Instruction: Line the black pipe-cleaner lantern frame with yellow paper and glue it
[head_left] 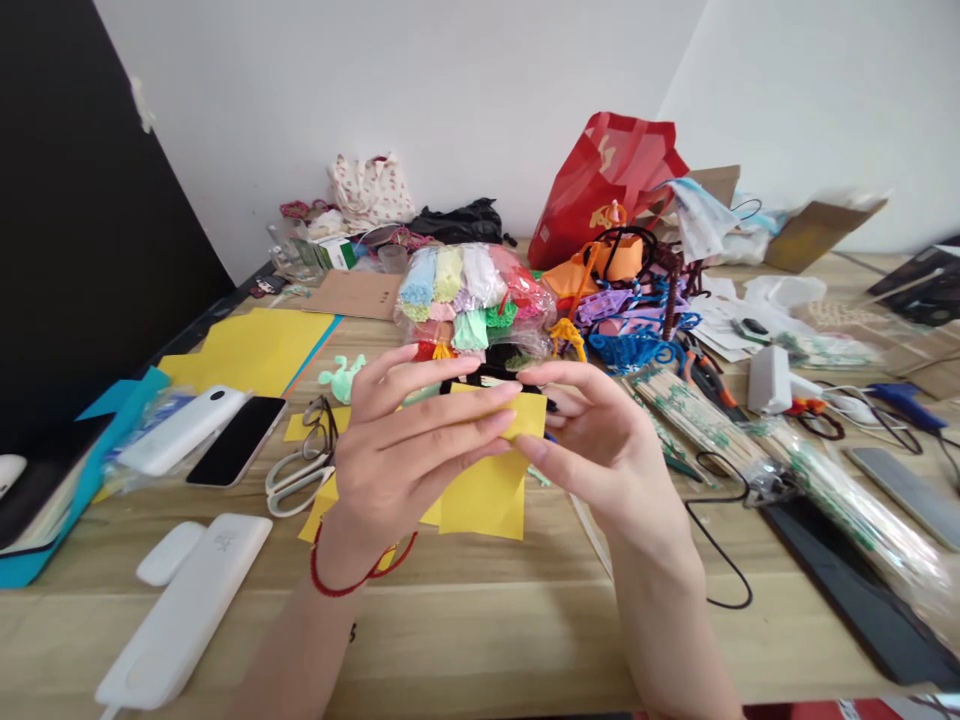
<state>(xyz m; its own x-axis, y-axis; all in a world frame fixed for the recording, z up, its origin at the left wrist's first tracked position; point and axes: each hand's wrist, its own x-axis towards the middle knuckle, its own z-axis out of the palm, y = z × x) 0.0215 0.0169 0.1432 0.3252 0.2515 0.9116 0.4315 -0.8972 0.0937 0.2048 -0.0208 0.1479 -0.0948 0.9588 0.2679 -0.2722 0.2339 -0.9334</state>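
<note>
Both hands meet above the middle of the wooden table. My left hand, with a red string bracelet on its wrist, has its fingers laid along a small piece of yellow paper. My right hand pinches the same piece from the right side. A bigger yellow paper scrap lies on the table just beneath them. White-handled scissors lie to the left of my left hand.
A black phone and white cases lie at left beside yellow sheets. A bag of colourful pipe cleaners, a red bag, bundled sticks, a glue gun and cables crowd the back and right.
</note>
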